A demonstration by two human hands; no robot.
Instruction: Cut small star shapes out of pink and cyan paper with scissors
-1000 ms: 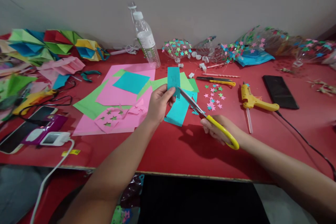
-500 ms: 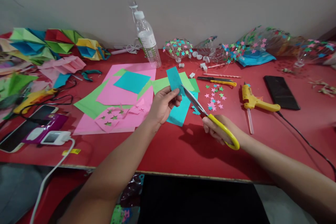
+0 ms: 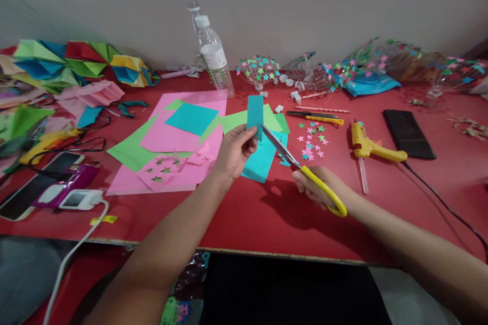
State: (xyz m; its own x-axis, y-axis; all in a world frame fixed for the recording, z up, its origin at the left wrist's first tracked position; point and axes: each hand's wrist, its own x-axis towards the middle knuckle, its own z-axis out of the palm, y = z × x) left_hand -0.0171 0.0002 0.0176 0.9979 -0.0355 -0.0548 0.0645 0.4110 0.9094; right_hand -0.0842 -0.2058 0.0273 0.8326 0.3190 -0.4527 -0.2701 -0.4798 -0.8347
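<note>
My left hand (image 3: 237,150) pinches a narrow strip of blue paper (image 3: 255,110) near its lower end, holding it upright above the table. Fingers of my right hand (image 3: 318,188) are closed round the yellow handles of a pair of scissors (image 3: 284,151). The blade tips point up and left and meet the strip's lower right edge, close to my left fingertips. Below the strip lies a larger blue sheet (image 3: 261,160), partly over light green paper (image 3: 272,118). Small paper stars (image 3: 312,142) in pink, green and blue are scattered to the right of the scissors.
Pink sheets (image 3: 183,99) with green and blue pieces cover the left middle of the red table. A yellow glue gun (image 3: 368,147), a black phone (image 3: 409,133) and a box cutter (image 3: 316,117) lie right. A plastic bottle (image 3: 215,58) and star-covered clear bottle pieces (image 3: 259,70) stand along the wall.
The blue strip has turned from leaning left to nearly upright in my left hand. The scissors have shifted very slightly left, their tips still at the strip's edge.
</note>
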